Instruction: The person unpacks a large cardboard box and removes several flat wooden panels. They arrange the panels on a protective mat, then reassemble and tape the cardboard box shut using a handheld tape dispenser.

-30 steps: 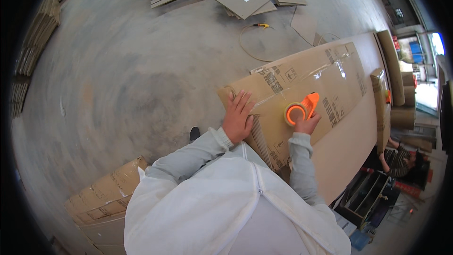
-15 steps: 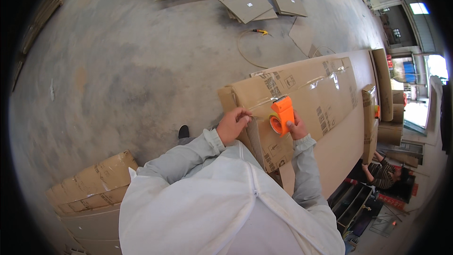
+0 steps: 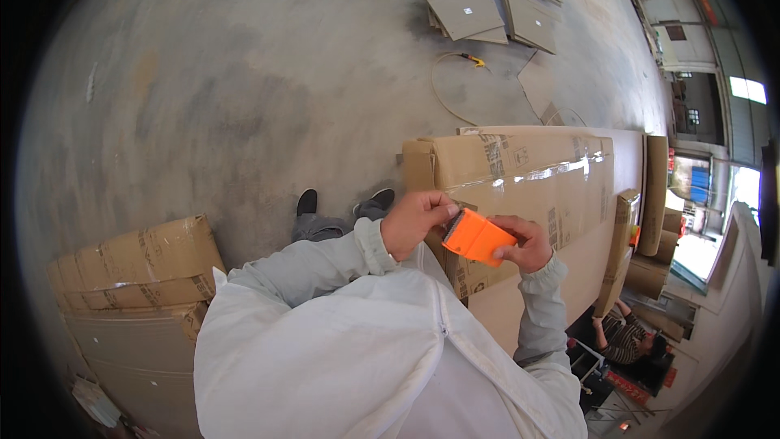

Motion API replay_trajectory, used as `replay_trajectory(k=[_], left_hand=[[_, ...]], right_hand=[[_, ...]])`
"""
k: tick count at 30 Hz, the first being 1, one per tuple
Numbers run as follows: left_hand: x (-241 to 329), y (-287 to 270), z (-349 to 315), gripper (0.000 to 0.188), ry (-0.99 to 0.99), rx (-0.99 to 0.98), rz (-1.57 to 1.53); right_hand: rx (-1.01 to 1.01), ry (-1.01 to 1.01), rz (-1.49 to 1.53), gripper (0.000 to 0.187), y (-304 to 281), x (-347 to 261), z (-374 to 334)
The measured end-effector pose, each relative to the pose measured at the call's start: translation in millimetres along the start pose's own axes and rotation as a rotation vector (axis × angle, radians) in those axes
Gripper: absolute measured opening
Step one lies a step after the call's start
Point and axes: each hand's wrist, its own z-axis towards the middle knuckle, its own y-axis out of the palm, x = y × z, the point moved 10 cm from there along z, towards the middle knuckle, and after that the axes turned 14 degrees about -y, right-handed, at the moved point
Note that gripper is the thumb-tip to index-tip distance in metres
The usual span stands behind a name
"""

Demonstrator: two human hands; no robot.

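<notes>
My right hand (image 3: 528,242) grips an orange tape dispenser (image 3: 479,237) by its right end, with the toothed cutter turned toward the left. At that toothed end my left hand (image 3: 416,221) is closed in a pinch. Whatever lies between its fingertips, if anything, is too small to make out. Under both hands lies a long brown carton (image 3: 520,167) with dark print and shiny clear tape along its top. The carton's near end is partly hidden by my hands and the dispenser.
The carton rests on a pale board surface (image 3: 497,302). More cartons (image 3: 138,264) lie at lower left, and flat panels (image 3: 463,8) at the far side near a thin hose (image 3: 439,93). At right, a person (image 3: 621,337) in a striped top holds another carton (image 3: 617,252).
The dispenser has swung from upright to lying sideways, its toothed end now at my left fingertips. My hands have come closer together. The view has shifted, and both my shoes now show.
</notes>
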Motion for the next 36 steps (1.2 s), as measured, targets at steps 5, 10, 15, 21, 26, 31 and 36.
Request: replay_trajectory(k=[5, 10, 15, 21, 26, 31, 36], left_hand=[[-18, -59, -32, 0.015, 0.199, 0.178, 0.072], [-66, -247, -9, 0.021, 0.211, 0.602, -0.143], [-149, -344, 94, 0.017, -0.098, 0.750, -0.052], [-227, -221, 239, 0.009, -0.099, 0.508, -0.198], [-257, -193, 258, 0.009, -0.263, 0.447, -0.232], [-262, -197, 249, 0.011, -0.300, 0.446, -0.188], [-227, -202, 225, 0.012, -0.295, 0.387, -0.079]], right_hand=[[-0.304, 0.142, -0.150, 0.060, 50, -10, 27], [-0.350, 0.048, -0.429, 0.061, 37, -49, 64], [-0.504, 0.037, -0.841, 0.053, 51, -40, 92], [-0.456, 0.192, -0.851, 0.051, 24, -12, 95], [-0.420, 0.174, -0.776, 0.049, -5, 4, 91], [-0.481, 0.172, -0.726, 0.046, -23, 26, 85], [-0.436, 0.028, -0.625, 0.047, -61, 54, 66]])
